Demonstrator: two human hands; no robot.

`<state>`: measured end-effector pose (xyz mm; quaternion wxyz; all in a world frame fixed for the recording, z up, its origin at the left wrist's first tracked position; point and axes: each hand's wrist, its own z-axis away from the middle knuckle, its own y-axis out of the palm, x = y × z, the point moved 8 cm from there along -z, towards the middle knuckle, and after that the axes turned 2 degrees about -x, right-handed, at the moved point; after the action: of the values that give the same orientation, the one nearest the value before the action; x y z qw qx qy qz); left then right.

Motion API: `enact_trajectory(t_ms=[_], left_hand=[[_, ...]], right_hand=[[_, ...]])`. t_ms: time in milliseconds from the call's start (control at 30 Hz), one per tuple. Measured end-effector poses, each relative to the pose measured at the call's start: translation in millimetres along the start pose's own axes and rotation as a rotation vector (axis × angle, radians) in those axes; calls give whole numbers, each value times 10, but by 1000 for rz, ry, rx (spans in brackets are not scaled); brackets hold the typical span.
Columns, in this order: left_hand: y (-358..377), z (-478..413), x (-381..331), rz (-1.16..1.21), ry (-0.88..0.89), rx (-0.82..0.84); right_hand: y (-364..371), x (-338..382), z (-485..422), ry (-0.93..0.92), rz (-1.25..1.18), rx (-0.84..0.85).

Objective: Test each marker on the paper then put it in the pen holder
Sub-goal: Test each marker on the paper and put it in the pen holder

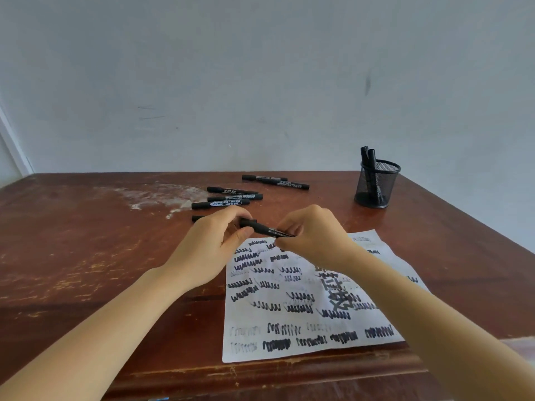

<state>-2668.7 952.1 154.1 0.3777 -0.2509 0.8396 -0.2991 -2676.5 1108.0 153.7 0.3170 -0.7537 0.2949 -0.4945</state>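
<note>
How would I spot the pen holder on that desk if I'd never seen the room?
Start at the brown wooden table and look to its far right corner, by the pale wall. The pen holder is a black wire-mesh cup standing upright with two markers poking out, the only upright thing; every other marker lies flat.

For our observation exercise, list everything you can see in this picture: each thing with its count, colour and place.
Black markers lying loose: five clearly seen, plus one partly hidden behind the left hand; far middle of the table.
Black marker being held: one; between both hands, above the paper's top edge.
Black wire-mesh pen holder: one; far right of the table, two black markers standing in it.
White paper sheet with black scribbles: one; near edge, right of centre.
Worn reddish-brown wooden table: one.
Pale grey wall: behind the table.
Left hand, right hand: each gripping the held marker.
</note>
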Motion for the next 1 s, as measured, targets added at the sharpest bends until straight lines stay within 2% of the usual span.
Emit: enact_trajectory(t_ms=[133, 300, 433, 567, 733, 900, 1000], left_hand=[[295, -136, 30, -77, -39, 108], [655, -254, 102, -94, -51, 226], [816, -272, 124, -84, -48, 250], [855, -253, 164, -80, -58, 236], [847, -251, 184, -66, -79, 199], [845, -244, 219, -75, -100, 197], [846, -247, 221, -73, -108, 199]], right_hand=[[-324, -349, -49, 63, 10, -93], [-1051, -898, -170, 155, -56, -418], [-1609, -1170, -280, 221, -68, -640], [-1906, -1368, -447, 221, -38, -757], [-1979, -1550, -676, 230, 43, -736], [-1816, -1844, -839, 328, 104, -569], [-1693, -1940, -879, 382, 221, -470]])
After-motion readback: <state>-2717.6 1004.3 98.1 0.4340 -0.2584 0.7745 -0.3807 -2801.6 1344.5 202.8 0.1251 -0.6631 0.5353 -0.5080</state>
